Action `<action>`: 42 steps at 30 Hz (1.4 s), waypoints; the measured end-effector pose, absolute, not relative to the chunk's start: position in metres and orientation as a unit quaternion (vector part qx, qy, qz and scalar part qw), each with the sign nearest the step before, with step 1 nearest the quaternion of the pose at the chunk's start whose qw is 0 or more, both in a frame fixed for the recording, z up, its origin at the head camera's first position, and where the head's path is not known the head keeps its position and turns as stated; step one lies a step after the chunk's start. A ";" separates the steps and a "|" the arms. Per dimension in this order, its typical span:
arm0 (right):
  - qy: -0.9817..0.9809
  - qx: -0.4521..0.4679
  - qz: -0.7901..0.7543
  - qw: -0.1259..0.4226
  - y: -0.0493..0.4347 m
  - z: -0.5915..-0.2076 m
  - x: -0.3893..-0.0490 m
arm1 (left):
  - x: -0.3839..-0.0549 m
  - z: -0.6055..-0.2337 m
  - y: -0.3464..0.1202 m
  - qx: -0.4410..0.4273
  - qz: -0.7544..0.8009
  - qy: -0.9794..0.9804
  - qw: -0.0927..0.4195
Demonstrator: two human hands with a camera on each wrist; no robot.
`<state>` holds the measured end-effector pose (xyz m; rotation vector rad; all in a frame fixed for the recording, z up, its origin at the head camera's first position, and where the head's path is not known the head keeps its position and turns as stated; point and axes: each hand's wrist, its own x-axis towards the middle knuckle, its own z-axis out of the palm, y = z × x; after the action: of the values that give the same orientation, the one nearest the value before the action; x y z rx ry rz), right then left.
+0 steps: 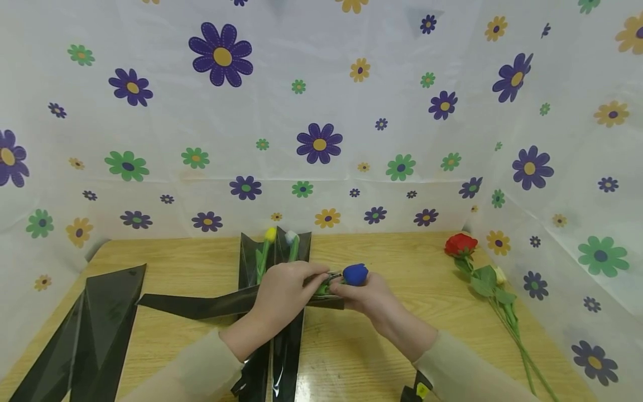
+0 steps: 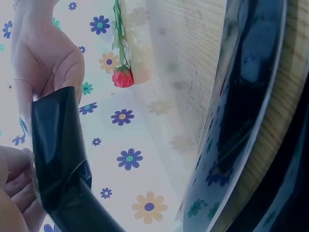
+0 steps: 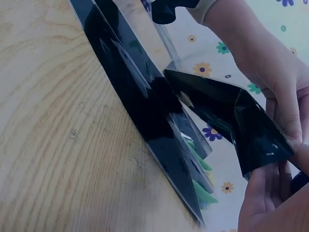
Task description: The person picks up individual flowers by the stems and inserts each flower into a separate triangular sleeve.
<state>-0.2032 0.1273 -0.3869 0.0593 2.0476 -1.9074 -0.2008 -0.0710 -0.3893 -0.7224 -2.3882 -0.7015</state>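
Observation:
A blue tulip (image 1: 355, 274) pokes from the mouth of a narrow black wrapping sleeve (image 1: 201, 305), held above the table. My left hand (image 1: 281, 290) pinches the sleeve near its mouth, with thumb and fingers by the green leaves. My right hand (image 1: 369, 298) holds the tulip just under its bloom, at the sleeve's open end. In the right wrist view, the folded sleeve (image 3: 260, 135) runs between both hands, and little of the bloom (image 3: 300, 181) shows. Beneath the hands, a yellow tulip (image 1: 270, 234) and a pale tulip (image 1: 292, 239) lie in black sleeves (image 1: 288, 346).
More black wrapping (image 1: 105, 318) lies on the left of the wooden table (image 1: 361, 352). At the right lie a red rose (image 1: 460, 244) and a pale flower (image 1: 500, 276) with long stems. A floral-patterned white curtain (image 1: 281, 100) encloses the back and sides.

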 end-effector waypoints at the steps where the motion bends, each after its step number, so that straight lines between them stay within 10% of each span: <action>1: 0.721 0.018 -0.669 0.178 0.127 -0.387 -0.204 | -0.201 -0.389 -0.071 -0.269 -0.257 -0.888 0.271; 9: 0.733 -0.011 -0.658 0.170 0.137 -0.386 -0.201 | -0.206 -0.388 -0.077 -0.256 -0.251 -0.893 0.273; 23: 0.807 -0.163 -0.564 -0.072 0.144 -0.388 -0.179 | -0.214 -0.378 -0.088 -0.235 -0.269 -0.895 0.269; 42: 0.858 -0.189 -0.468 -0.100 0.146 -0.390 -0.177 | -0.211 -0.375 -0.086 -0.255 -0.271 -0.887 0.273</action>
<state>-0.1765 0.1458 -0.3895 -0.6343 2.8808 -1.5713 -0.2115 -0.0861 -0.3752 -0.6851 -2.3862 -0.7301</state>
